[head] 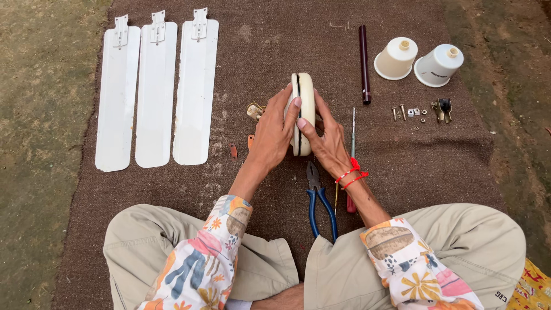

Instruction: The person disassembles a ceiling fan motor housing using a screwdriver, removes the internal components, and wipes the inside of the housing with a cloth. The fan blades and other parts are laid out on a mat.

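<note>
Hands grip a cream fan motor housing (303, 113) stood on edge at the centre of the brown mat (270, 46): left hand (274, 133) closed on its left face, right hand (327, 140) closed on its right face, fingers wrapped over the rim. Three white fan blades (155, 95) lie side by side toward the mat's far left corner; two cream canopy cups (418, 60), a dark rod (364, 57) and small screws (399, 112) lie toward the far right. Blue-handled pliers (318, 201) and a red-handled screwdriver (352, 143) lie near the mat's near edge, just below the hands.
</note>
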